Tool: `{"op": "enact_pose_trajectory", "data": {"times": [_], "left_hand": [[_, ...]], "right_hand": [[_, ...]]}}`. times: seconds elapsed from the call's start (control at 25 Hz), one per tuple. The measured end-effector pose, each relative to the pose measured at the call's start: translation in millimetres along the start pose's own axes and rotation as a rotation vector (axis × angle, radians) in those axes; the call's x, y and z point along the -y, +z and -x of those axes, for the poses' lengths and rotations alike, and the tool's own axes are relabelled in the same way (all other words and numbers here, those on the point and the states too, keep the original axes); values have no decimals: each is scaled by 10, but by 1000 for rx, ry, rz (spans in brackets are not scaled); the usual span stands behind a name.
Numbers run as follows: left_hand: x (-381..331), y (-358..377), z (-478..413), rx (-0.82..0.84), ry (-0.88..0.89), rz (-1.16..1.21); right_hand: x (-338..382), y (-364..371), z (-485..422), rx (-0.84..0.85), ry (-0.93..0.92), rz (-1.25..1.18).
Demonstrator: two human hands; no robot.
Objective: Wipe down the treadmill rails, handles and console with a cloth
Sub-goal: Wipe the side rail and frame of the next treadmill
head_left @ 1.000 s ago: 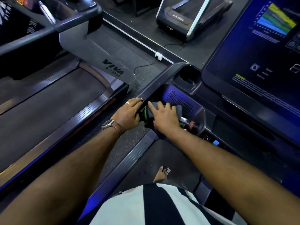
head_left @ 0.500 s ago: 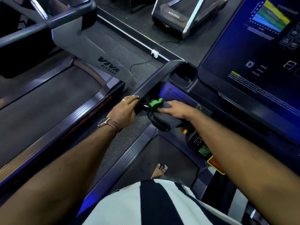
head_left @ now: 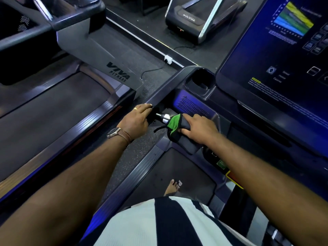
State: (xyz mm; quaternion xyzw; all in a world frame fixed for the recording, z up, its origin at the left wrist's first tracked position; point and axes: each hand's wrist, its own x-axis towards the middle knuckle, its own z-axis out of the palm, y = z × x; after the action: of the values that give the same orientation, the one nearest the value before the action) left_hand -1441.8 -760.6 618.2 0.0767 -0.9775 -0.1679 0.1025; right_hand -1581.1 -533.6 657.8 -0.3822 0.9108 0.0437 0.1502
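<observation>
I stand on a treadmill facing its console. My right hand (head_left: 198, 128) grips a dark cloth with a green edge (head_left: 177, 132), wrapped round the short front handle (head_left: 164, 118) below the console. The handle's chrome end shows bare to the left of the cloth. My left hand (head_left: 137, 119) rests on the end of the dark left handrail (head_left: 166, 86), fingers curled over its edge. The lit touchscreen (head_left: 276, 55) fills the upper right, with a cup holder (head_left: 201, 82) and a speaker grille (head_left: 191, 105) beside it.
A second treadmill marked VIVA FITNESS (head_left: 53, 107) runs alongside on the left. A third machine (head_left: 200, 20) stands across the floor at the top. A wall socket with a cable (head_left: 168, 59) lies on the floor strip. My bare foot (head_left: 171, 188) is on the belt.
My right hand slid the cloth rightward along the front handle, baring its chrome end. My left hand stayed on the handrail end.
</observation>
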Motion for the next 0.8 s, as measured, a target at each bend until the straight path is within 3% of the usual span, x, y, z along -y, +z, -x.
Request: {"op": "enact_pose_trajectory", "data": {"times": [0.24, 0.36, 0.52, 0.68, 0.8], "left_hand": [[-14, -5, 2, -4, 4, -21], [-12, -20, 5, 9, 1, -33], [-17, -15, 5, -9, -5, -42], [-23, -28, -6, -10, 11, -45], [-35, -34, -27, 5, 7, -43]], "right_hand": [[608, 122, -153, -107, 53, 200], [659, 91, -243, -107, -18, 161], [148, -18, -137, -36, 7, -117], [361, -151, -451, 134, 41, -110], [671, -31, -524, 35, -8, -55]]}}
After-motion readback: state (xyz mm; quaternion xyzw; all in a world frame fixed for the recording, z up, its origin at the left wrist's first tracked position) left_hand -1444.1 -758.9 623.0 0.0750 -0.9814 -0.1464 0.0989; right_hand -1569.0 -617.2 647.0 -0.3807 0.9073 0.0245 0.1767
